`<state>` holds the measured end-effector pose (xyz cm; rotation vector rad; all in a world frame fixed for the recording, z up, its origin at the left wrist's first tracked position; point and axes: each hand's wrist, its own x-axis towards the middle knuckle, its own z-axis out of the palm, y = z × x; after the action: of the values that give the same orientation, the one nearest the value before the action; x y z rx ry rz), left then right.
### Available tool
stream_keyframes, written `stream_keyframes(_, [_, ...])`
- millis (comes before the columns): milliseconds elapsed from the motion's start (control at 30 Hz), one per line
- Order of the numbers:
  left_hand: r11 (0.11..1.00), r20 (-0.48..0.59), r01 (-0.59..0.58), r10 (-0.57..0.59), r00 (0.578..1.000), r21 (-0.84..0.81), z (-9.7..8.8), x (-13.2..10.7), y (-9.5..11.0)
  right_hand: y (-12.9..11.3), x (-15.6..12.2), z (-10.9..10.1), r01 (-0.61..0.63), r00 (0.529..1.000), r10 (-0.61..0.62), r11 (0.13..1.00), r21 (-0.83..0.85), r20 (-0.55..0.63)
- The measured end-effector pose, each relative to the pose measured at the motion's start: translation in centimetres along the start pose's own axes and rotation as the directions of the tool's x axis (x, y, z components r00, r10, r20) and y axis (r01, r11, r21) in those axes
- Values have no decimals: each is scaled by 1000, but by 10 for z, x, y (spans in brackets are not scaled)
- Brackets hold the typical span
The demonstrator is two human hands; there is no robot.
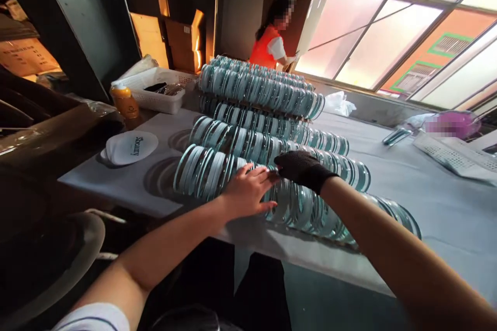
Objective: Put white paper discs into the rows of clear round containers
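Note:
Several rows of round glass discs (pixel 202 170), standing on edge with white layers between them, lie across the white-covered table (pixel 438 207). My bare left hand (pixel 250 189) rests on the front row, its fingers stretched out to the right and thumb apart. Touching the top of that same row, my right hand (pixel 303 169) wears a black glove and has its fingers bent together. The fingertips of both hands nearly meet. Whatever the gloved fingers hold is hidden.
White round sheets (pixel 134 147) with printed lettering lie at the left. Behind them stand an orange bottle (pixel 125 101) and a white plastic basket (pixel 171 101). Another basket (pixel 454 158) is at the right. A person in an orange vest (pixel 267 46) works beyond the rows.

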<state>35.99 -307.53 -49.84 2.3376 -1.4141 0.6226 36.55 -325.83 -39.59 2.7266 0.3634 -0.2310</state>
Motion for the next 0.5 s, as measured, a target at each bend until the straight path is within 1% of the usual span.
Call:
stream_keyframes(67, [1000,14,13,-13,1000,-1,-2,0,1,-3,-26,15,-42,993,48,998,55,-108])
stream_keyframes(133, [1000,44,21,-21,999,3,-2,1,1,-18,-53,40,-92,977,109,990,103,-184])
stream_keyframes(233, [999,98,42,-42,994,0,-3,2,-1,-64,-84,90,-144,964,181,971,189,-195])
stream_keyframes(300, [998,126,64,-63,990,-2,-7,2,-1,-95,-96,122,-153,960,202,959,239,-194])
stream_keyframes(333, [997,139,77,-76,987,-2,-10,3,0,-105,-100,134,-149,959,203,955,256,-197])
stream_keyframes(367, [996,150,89,-89,985,0,-13,4,2,-110,-102,142,-132,961,189,955,267,-200])
stream_keyframes(400, [995,155,98,-97,983,4,-16,6,5,-108,-103,145,-115,961,176,955,275,-211])
stream_keyframes(433, [995,152,99,-99,983,6,-17,9,8,-99,-103,143,-104,955,175,954,282,-239])
stream_keyframes(467, [996,143,92,-93,985,8,-18,12,12,-84,-102,137,-120,936,206,949,291,-286])
stream_keyframes(500, [997,129,78,-78,988,9,-17,16,17,-65,-100,126,-165,901,268,939,303,-341])
